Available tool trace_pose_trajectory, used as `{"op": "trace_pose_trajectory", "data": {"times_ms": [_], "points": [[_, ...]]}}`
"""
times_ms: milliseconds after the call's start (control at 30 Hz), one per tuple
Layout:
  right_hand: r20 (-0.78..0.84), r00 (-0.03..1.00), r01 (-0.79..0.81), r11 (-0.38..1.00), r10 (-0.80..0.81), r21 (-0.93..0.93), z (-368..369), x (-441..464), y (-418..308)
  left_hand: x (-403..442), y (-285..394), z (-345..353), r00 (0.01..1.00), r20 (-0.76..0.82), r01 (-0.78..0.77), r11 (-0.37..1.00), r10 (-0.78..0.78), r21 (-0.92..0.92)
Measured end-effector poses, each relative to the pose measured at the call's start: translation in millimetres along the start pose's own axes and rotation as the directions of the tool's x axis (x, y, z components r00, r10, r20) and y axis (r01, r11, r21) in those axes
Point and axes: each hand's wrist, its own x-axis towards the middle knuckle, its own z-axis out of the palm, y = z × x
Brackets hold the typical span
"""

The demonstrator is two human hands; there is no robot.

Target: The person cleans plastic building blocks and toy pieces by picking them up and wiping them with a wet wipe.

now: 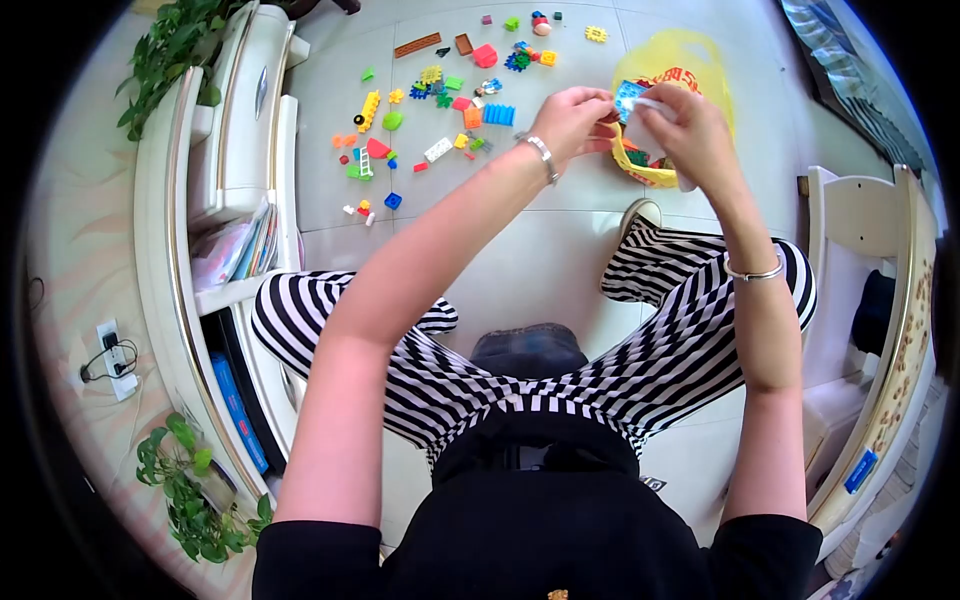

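My right hand (pixel 688 130) is closed around a white cloth or tissue (pixel 648 125), whose end hangs below the palm. My left hand (pixel 572 122) is close beside it, thumb and fingers drawn together at a small dark piece I cannot make out. Just past the fingertips shows a light blue studded block (pixel 629 92); whether it is held or rests in the bag I cannot tell. Under both hands a yellow plastic bag (pixel 655 178) with red print stands open, with several colourful blocks inside.
Building blocks lie scattered on the tiled floor, among them a blue ridged block (pixel 499 115), a yellow piece (pixel 368 110) and a white brick (pixel 438 150). A white cabinet (pixel 165 240) stands left, a white chair (pixel 860 215) right. My legs flank a dark stool (pixel 528 350).
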Motion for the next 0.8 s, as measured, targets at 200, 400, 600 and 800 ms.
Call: {"op": "trace_pose_trajectory", "data": {"times_ms": [200,400,600,800], "points": [[-0.031,0.999,0.003,0.997,-0.005,-0.075,-5.1,-3.4,7.9,36.3,-42.8,22.6,0.994,0.008,0.109,0.994,-0.11,0.031],[0.139,0.986,0.111,0.987,-0.094,-0.12,25.0,-9.9,-29.6,-15.3,-71.8,-48.2,0.985,-0.154,0.07,0.996,-0.079,-0.06],[0.391,0.905,0.234,0.962,-0.164,-0.139,102.7,-6.3,-54.8,-29.9,-120.6,-153.1,0.874,-0.476,0.105,0.994,-0.101,-0.018],[0.601,0.781,-0.217,0.976,0.172,0.003,227.4,25.9,-44.3,-24.3,-158.6,-256.5,0.777,-0.629,0.467,0.648,0.025,0.602]]}}
